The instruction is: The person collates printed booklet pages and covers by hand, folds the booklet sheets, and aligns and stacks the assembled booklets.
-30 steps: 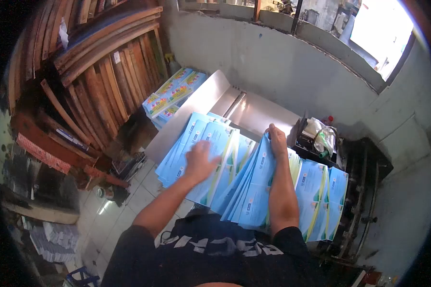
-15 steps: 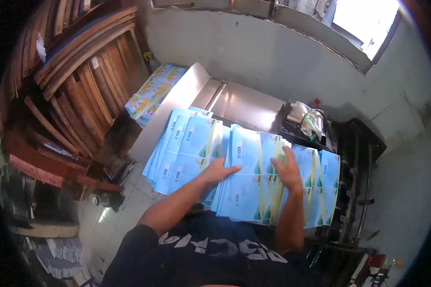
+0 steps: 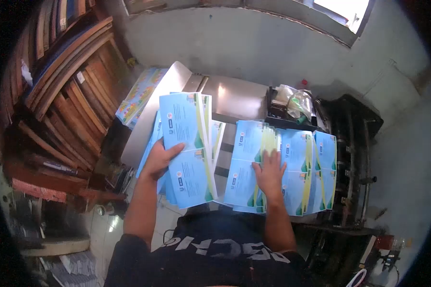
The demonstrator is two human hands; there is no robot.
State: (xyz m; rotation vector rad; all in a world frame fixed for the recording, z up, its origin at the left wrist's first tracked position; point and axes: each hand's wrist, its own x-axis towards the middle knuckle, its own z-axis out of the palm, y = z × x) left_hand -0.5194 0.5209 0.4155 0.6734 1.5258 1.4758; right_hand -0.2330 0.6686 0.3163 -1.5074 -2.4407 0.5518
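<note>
At the left of the bench, my left hand (image 3: 159,159) grips the edge of a bundle of light-blue printed sheets (image 3: 184,129), thumb on top and the other fingers hidden underneath. Green and yellow shapes run down the right side of each sheet. Other blue sheets lie partly covered below this bundle. My right hand (image 3: 270,174) rests flat, fingers spread, on a fanned stack of the same sheets (image 3: 243,143). Further right, more overlapping blue sheets (image 3: 324,153) continue the row. A strip of bench shows between the two groups.
A curved pale metal sheet (image 3: 173,79) rises behind the left pile, with a colourful printed stack (image 3: 141,95) beyond it. A dark tray (image 3: 277,115) holding crumpled plastic (image 3: 294,99) stands behind the right stack. Black machinery (image 3: 347,143) borders the right; wooden boards (image 3: 81,100) lean in a rack at left.
My left hand has moved left with a bundle of sheets, and a gap has opened between the groups. My right hand now lies flatter on the right stack. The view has shifted slightly.
</note>
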